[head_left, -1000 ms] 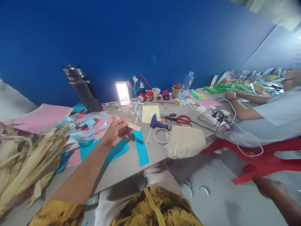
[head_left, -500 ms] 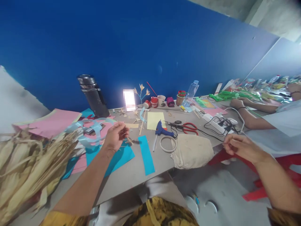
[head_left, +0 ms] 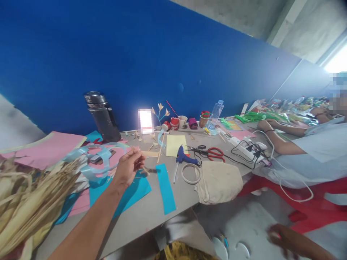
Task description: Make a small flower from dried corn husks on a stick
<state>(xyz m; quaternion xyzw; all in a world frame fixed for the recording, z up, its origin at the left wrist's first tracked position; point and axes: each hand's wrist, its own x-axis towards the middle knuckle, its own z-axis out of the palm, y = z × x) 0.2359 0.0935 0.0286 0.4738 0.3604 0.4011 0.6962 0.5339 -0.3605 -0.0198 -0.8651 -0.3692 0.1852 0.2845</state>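
My left hand (head_left: 128,167) hovers over the left part of the table, its fingers curled and the tips pressed together. Whatever lies between those fingertips, if anything, is too small to make out. Under and beside it are a blue paper sheet (head_left: 135,189) and a blue paper strip (head_left: 165,189). Past the table's front edge, low over the floor, my right hand (head_left: 284,238) is smeared by motion, so its grip cannot be read. A blue glue gun (head_left: 185,156), a roll of tape (head_left: 191,174) and red-handled scissors (head_left: 215,154) lie in mid-table.
Dried corn husks (head_left: 32,206) and looped blue ribbon (head_left: 99,173) fill the left side. A dark flask (head_left: 103,119) stands behind. A folded cloth (head_left: 219,182) overlaps the front edge; a power strip (head_left: 246,150) with cables lies right. A co-worker's arm (head_left: 282,139) rests farther right.
My right hand has dropped from beside the cloth to low over the floor at the right. My left hand keeps nearly the same place over the papers. The view has shifted slightly rightward.
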